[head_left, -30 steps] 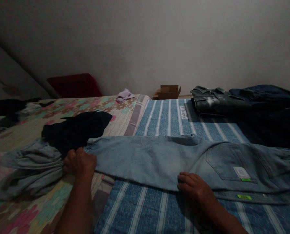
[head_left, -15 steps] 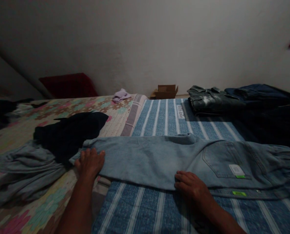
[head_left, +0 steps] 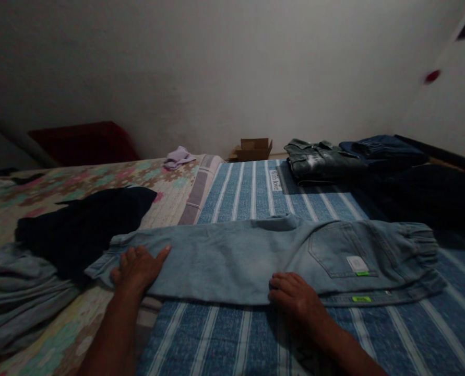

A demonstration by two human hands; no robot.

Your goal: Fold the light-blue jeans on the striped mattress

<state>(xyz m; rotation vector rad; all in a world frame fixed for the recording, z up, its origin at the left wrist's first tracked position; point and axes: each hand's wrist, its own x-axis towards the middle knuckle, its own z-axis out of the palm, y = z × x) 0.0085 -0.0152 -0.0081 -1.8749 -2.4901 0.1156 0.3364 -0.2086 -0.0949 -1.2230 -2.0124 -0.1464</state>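
Note:
Light-blue jeans (head_left: pixel 224 261), folded lengthwise, lie across the bed with the leg hem at left and the gathered waist at right. A back pocket with a white label and green stickers faces up. My left hand (head_left: pixel 138 269) rests open on the leg close to the hem, thumb spread and pointing away from the fingers. At the near edge, around the middle, my right hand (head_left: pixel 295 295) has its fingers together and bent over the denim; its thumb is hidden. Beyond the hem is a dark garment (head_left: pixel 95 219), with a grey garment (head_left: pixel 16 297) beside it.
Under the jeans is a blue striped cloth (head_left: pixel 236 198), next to a floral bedsheet (head_left: pixel 40 198). A folded dark denim garment (head_left: pixel 322 159) and folded blue jeans (head_left: pixel 389 149) lie at back right. A cardboard box (head_left: pixel 253 151) and a lilac cloth (head_left: pixel 178 157) are near the wall.
The view has turned slightly right, so things appear farther left. My left hand has shifted slightly from the hem onto the leg, its thumb further out. My right hand stays on the near edge.

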